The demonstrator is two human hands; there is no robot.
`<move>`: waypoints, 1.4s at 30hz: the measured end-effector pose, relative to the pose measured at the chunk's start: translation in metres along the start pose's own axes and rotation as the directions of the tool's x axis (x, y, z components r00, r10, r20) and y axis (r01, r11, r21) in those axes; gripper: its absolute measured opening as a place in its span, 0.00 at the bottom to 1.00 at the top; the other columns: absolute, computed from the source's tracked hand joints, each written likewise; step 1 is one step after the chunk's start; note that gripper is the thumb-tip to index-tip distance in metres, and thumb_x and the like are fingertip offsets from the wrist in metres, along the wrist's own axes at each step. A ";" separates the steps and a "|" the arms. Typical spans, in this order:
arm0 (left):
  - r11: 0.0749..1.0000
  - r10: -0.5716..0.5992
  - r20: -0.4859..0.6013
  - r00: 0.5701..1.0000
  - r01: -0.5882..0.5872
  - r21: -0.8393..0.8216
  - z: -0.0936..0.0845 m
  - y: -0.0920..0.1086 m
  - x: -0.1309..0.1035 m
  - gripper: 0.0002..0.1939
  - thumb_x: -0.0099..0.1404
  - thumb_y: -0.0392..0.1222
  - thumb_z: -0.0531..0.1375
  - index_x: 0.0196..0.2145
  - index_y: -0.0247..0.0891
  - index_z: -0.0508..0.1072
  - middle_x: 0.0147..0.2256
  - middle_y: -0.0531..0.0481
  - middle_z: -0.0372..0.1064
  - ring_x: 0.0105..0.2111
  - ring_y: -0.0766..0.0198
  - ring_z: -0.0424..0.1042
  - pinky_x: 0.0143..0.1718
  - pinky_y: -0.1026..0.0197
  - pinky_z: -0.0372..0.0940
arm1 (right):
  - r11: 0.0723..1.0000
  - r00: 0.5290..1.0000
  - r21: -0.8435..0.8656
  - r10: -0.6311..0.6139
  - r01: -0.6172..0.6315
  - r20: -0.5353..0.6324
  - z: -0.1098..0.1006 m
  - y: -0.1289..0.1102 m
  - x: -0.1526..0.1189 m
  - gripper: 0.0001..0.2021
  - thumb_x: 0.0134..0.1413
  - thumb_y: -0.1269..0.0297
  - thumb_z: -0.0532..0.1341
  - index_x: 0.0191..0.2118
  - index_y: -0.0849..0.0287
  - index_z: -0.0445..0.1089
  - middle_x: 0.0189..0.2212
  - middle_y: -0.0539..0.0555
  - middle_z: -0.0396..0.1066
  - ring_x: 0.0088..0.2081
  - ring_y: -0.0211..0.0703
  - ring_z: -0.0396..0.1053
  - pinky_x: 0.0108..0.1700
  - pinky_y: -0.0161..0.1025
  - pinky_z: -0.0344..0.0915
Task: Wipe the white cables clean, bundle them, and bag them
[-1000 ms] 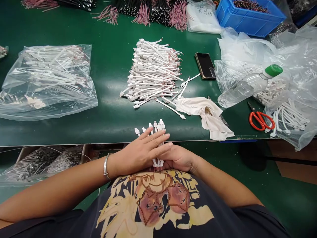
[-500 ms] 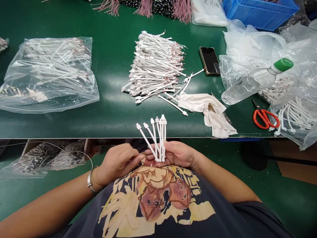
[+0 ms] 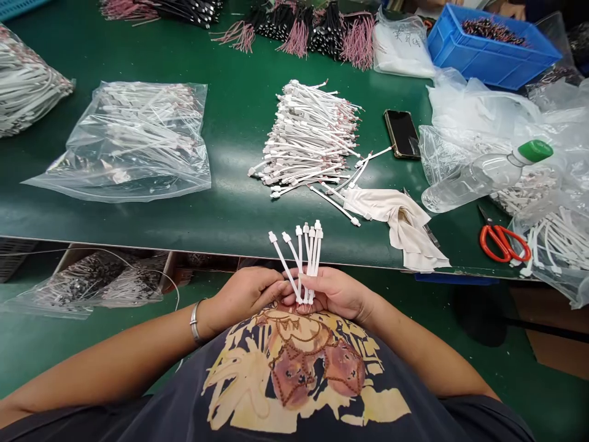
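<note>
Several short white cables (image 3: 317, 248) with white plugs at their upper ends stand fanned out in front of my shirt. My right hand (image 3: 340, 293) is closed round their lower part, its thumb lying across them. Thin reddish wire ends show at the bottom of the bunch. My left hand (image 3: 255, 290) is closed just beside the cables, thumb against curled fingers near their lower ends. What it pinches, if anything, is hidden. On the table beyond lies a big pile of the same white cables (image 3: 313, 135), with a few loose ones at its near right side.
A clear bag of white cables (image 3: 151, 135) lies left. To the right are a phone (image 3: 402, 134), a beige cloth (image 3: 391, 212), a water bottle (image 3: 478, 181), red-handled scissors (image 3: 501, 240) and a blue bin (image 3: 492, 52). The table's front edge (image 3: 221, 253) runs just beyond my hands.
The view has shifted, so the table's things appear lower and further right. My left hand has come closer to the bunch, and my right thumb now lies across the cables.
</note>
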State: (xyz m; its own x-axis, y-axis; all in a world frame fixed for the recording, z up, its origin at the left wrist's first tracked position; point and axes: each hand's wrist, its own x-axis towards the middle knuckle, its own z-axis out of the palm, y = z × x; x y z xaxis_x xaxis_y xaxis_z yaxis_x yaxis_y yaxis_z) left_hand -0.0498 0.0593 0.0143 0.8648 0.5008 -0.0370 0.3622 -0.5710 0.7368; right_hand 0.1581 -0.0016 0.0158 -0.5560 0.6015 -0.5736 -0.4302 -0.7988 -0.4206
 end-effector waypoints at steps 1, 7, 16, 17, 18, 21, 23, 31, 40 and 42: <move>1.000 0.006 0.006 1.000 -0.006 0.008 -0.001 0.000 -0.001 0.15 0.69 0.42 0.49 0.31 0.36 0.71 0.27 0.50 0.71 0.26 0.67 0.67 0.30 0.66 0.57 | 1.000 1.000 -0.018 0.006 -0.006 -0.003 0.001 0.000 0.001 0.18 0.52 0.62 0.64 0.48 0.63 0.68 0.39 0.58 0.74 0.38 0.38 0.74 0.36 0.30 0.72; 0.978 -0.121 -0.005 0.993 0.119 -0.169 0.000 0.001 -0.003 0.18 0.68 0.46 0.49 0.28 0.34 0.71 0.25 0.51 0.69 0.25 0.69 0.64 0.28 0.67 0.57 | 0.997 0.999 -0.073 0.021 -0.023 -0.029 0.005 -0.003 0.003 0.19 0.52 0.65 0.64 0.50 0.62 0.68 0.37 0.57 0.75 0.36 0.35 0.74 0.36 0.28 0.71; 0.659 -0.524 0.051 0.850 0.443 -0.608 0.002 0.019 0.005 0.20 0.63 0.54 0.54 0.25 0.34 0.67 0.23 0.53 0.67 0.23 0.71 0.62 0.25 0.69 0.58 | 0.996 0.996 -0.088 -0.041 0.034 -0.081 0.008 0.004 0.003 0.18 0.49 0.62 0.66 0.47 0.60 0.70 0.35 0.55 0.76 0.34 0.35 0.74 0.36 0.30 0.70; 0.646 -0.534 0.047 0.844 0.444 -0.621 0.003 0.019 0.005 0.19 0.62 0.54 0.55 0.25 0.34 0.67 0.24 0.53 0.68 0.24 0.70 0.64 0.25 0.69 0.59 | 0.994 0.994 -0.099 -0.055 0.045 -0.091 0.009 0.004 0.003 0.17 0.49 0.62 0.66 0.46 0.61 0.70 0.34 0.55 0.76 0.34 0.35 0.74 0.36 0.30 0.70; 0.632 -0.543 0.045 0.838 0.444 -0.635 0.003 0.020 0.006 0.18 0.62 0.54 0.56 0.25 0.35 0.66 0.25 0.52 0.69 0.24 0.69 0.65 0.26 0.68 0.60 | 0.992 0.992 -0.113 -0.070 0.059 -0.102 0.009 0.004 0.003 0.17 0.48 0.60 0.66 0.44 0.61 0.70 0.34 0.54 0.76 0.33 0.35 0.74 0.36 0.30 0.69; 0.573 -0.574 0.058 0.817 0.451 -0.684 0.004 0.024 0.010 0.18 0.61 0.54 0.57 0.25 0.35 0.65 0.24 0.51 0.70 0.23 0.68 0.67 0.25 0.67 0.61 | 0.983 0.986 -0.163 -0.110 0.089 -0.123 0.010 0.004 0.001 0.16 0.46 0.57 0.67 0.39 0.63 0.71 0.31 0.54 0.75 0.32 0.35 0.74 0.35 0.30 0.68; 0.506 -0.597 0.097 0.796 0.467 -0.725 0.004 0.027 0.015 0.19 0.60 0.54 0.59 0.23 0.35 0.64 0.21 0.52 0.69 0.20 0.70 0.65 0.22 0.68 0.59 | 0.975 0.982 -0.191 -0.137 0.110 -0.133 0.010 0.004 -0.001 0.17 0.45 0.55 0.67 0.37 0.63 0.70 0.30 0.53 0.75 0.32 0.36 0.73 0.36 0.32 0.68; 0.211 -0.531 0.312 0.788 0.479 -0.852 0.000 0.041 0.027 0.14 0.59 0.50 0.61 0.28 0.35 0.69 0.20 0.53 0.68 0.21 0.68 0.68 0.21 0.69 0.60 | 0.914 0.967 -0.338 -0.253 0.224 -0.043 0.003 0.006 -0.007 0.15 0.51 0.54 0.63 0.37 0.62 0.69 0.31 0.53 0.74 0.32 0.37 0.71 0.37 0.36 0.66; 0.287 -0.572 0.170 0.802 0.390 -0.875 -0.035 0.043 0.057 0.12 0.58 0.46 0.62 0.26 0.34 0.69 0.14 0.59 0.55 0.14 0.78 0.52 0.15 0.73 0.47 | 0.819 0.898 -0.477 -0.423 0.320 -0.122 0.009 -0.004 -0.038 0.12 0.57 0.58 0.58 0.41 0.60 0.68 0.36 0.55 0.75 0.37 0.38 0.73 0.39 0.34 0.67; 0.247 -0.532 0.242 0.811 0.422 -0.872 -0.037 0.042 0.070 0.11 0.59 0.46 0.61 0.30 0.33 0.71 0.17 0.56 0.62 0.15 0.76 0.58 0.17 0.73 0.53 | 0.808 0.894 -0.503 -0.425 0.306 -0.139 0.010 -0.004 -0.042 0.12 0.57 0.58 0.58 0.41 0.60 0.67 0.37 0.56 0.75 0.37 0.39 0.73 0.38 0.35 0.67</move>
State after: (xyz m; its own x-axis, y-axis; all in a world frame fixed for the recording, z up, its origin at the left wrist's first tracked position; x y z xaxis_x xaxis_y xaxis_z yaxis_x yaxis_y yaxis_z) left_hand 0.0129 0.0944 0.0683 0.5932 0.5525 -0.5855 0.1513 0.6379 0.7552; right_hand 0.1759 -0.0236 0.0487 -0.2157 0.8758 -0.4317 -0.1597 -0.4678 -0.8693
